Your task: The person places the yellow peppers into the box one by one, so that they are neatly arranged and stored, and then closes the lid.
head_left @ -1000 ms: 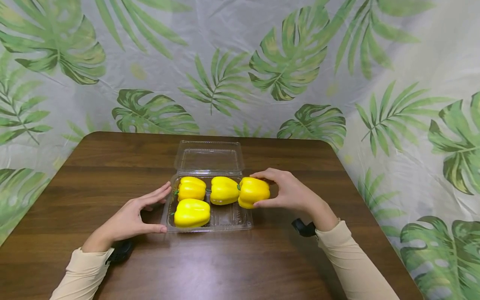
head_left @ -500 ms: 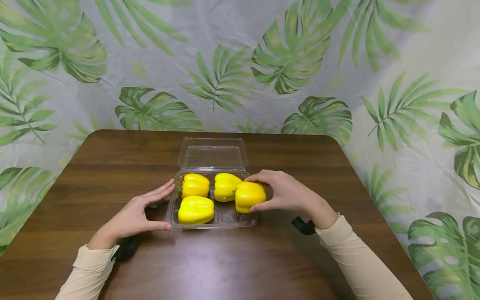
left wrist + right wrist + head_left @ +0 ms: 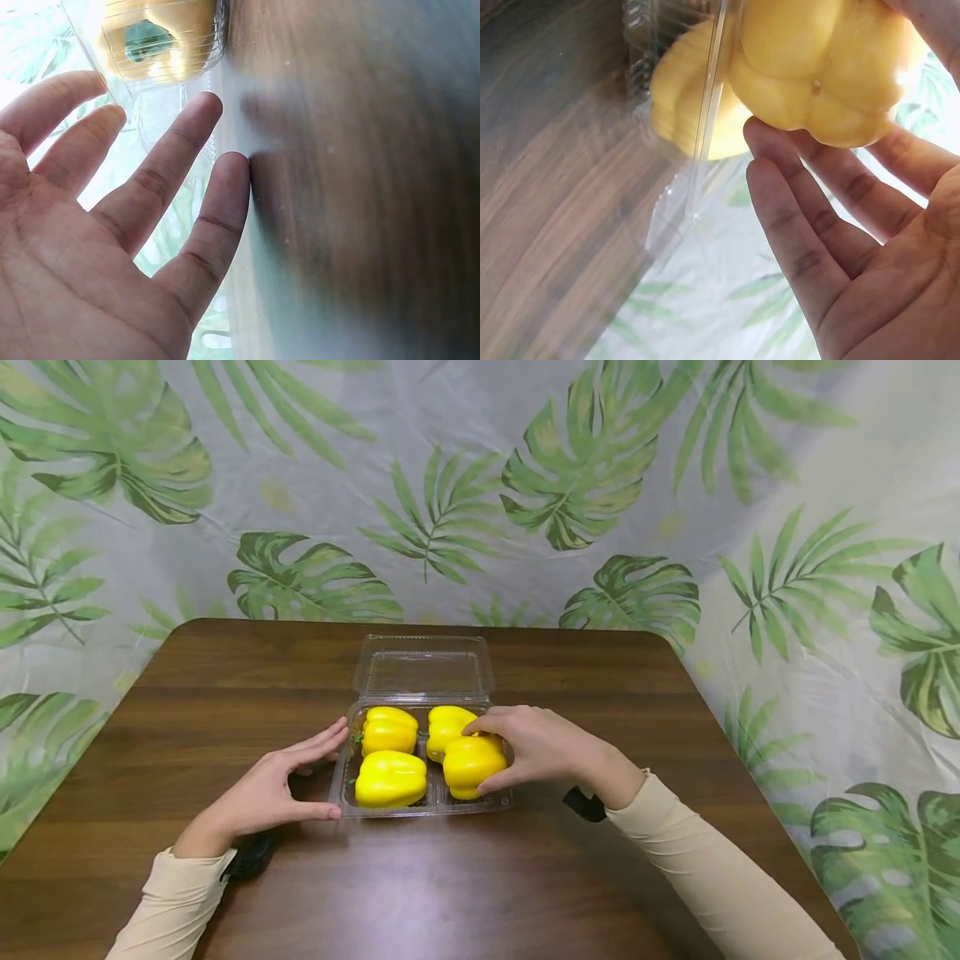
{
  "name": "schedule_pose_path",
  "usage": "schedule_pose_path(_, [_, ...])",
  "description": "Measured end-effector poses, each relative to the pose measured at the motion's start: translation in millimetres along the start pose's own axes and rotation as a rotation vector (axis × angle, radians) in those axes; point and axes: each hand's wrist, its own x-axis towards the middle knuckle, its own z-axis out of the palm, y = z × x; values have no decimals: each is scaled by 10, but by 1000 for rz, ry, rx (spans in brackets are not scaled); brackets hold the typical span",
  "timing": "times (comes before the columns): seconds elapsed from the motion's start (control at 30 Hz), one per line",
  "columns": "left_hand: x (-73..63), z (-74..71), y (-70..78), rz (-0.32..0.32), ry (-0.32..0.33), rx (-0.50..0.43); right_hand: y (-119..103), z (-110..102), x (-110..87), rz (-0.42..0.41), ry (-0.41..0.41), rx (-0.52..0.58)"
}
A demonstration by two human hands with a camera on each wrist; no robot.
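Note:
A yellow bell pepper [image 3: 474, 767] is held between the thumb and fingers of my right hand [image 3: 543, 747], over the front right part of a clear plastic clamshell box [image 3: 457, 808]. In the right wrist view the held pepper [image 3: 821, 67] sits above the box's rim. Three more yellow peppers lie in the box: one back left [image 3: 390, 731], one front left [image 3: 390, 779], and one back right [image 3: 447, 727], partly hidden by the held one. My left hand [image 3: 262, 793] is spread at the box's left side, fingers fairly straight; in the left wrist view its fingertips [image 3: 202, 109] are close to the box wall.
The box's transparent lid [image 3: 423, 667] lies folded back toward the far table edge. Brown wooden table [image 3: 600, 685] surrounds the box. Behind it hangs a leaf-patterned cloth [image 3: 465, 485].
My right hand has carried its pepper leftward and toward the front, from the box's right edge to over its front right part. The left hand has stayed by the box.

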Motion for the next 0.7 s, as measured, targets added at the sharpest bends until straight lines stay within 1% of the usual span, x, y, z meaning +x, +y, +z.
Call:
schedule_pose_path(0.3, [11, 0, 20, 5, 4, 7, -59, 54, 96, 5, -36, -82])
schedule_pose_path(0.7, [3, -5, 15, 3, 2, 17, -119, 98, 138, 7, -41, -108])
